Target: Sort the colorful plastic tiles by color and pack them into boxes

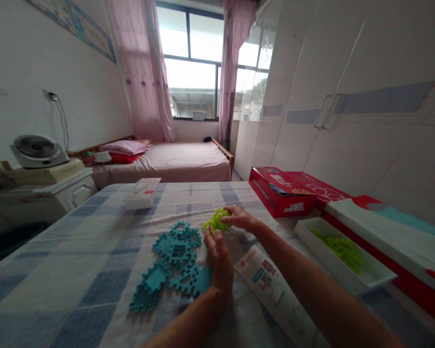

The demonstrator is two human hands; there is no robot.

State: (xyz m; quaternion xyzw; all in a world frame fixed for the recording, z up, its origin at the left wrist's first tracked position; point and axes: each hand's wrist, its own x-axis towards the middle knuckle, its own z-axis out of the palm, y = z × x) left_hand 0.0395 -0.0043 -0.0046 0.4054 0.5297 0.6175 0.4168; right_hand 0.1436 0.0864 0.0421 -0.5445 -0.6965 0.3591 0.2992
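Note:
A small pile of lime-green interlocking plastic pieces (216,220) is on the table, between my two hands. My right hand (242,218) reaches in from the right, its bent fingers closed on the pile's right side. On the near side, my left hand (220,258) has its fingers stretched out, the tips touching the green pieces. Flat teal interlocking plates (158,276) with toothed edges lie loosely overlapped just left of my left hand. Some have cut-out centres. My left hand partly covers the nearest plate.
A printed plastic bag (263,280) lies under my right forearm. Right of it stands a white tray (375,280) with more green pieces, beside red boxes (275,203). A small white box (139,198) is at the far left of the checked tablecloth (105,261).

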